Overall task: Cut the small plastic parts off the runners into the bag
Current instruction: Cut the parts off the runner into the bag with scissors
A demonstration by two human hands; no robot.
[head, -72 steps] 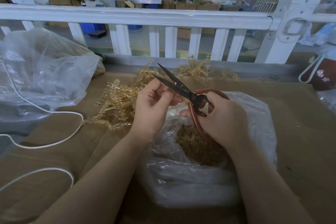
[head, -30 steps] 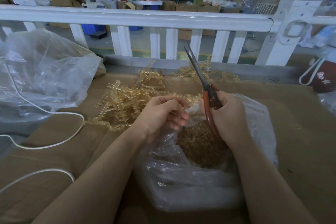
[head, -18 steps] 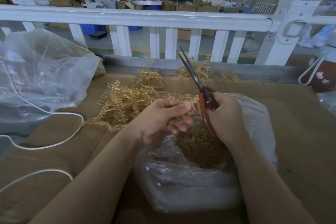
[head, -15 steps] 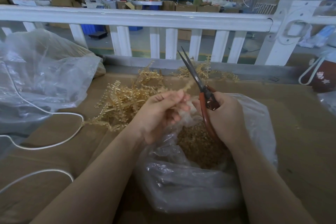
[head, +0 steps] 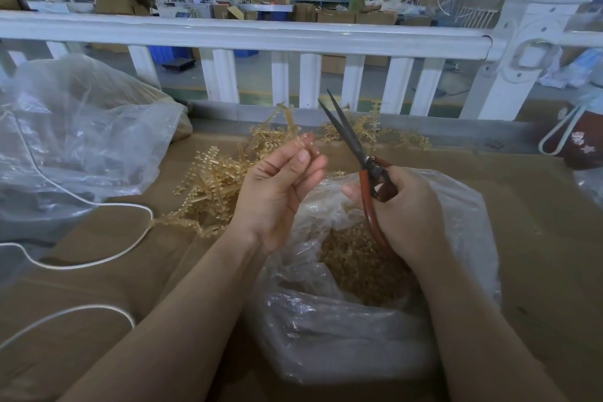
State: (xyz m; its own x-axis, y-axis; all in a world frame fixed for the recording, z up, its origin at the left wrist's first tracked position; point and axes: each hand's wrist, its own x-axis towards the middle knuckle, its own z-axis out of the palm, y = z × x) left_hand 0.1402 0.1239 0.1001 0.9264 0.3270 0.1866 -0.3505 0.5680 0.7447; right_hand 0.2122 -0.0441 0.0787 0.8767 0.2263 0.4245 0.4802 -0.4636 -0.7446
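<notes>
My left hand [head: 277, 189] is raised palm-up over the bag's left rim and pinches a short amber runner piece [head: 305, 140] at its fingertips. My right hand [head: 404, 209] grips the red handles of the scissors [head: 352, 143]; the dark blades point up and away, slightly parted, just right of the runner piece. Below both hands lies the clear plastic bag [head: 342, 330], open, with a heap of cut amber parts [head: 359, 261] inside. A pile of amber runners [head: 215, 183] lies on the cardboard behind my left hand.
A big clear bag [head: 75, 140] fills the left side. A white cord [head: 98, 258] loops over the cardboard surface [head: 538, 254]. A white railing [head: 261, 36] runs along the far edge. More runners [head: 391, 137] lie by it. A dark red container [head: 577, 143] stands at right.
My left hand has lifted from the bag's mouth and turned palm-up, holding a runner piece higher and further left. The scissors stay upright in my right hand, blades a little parted.
</notes>
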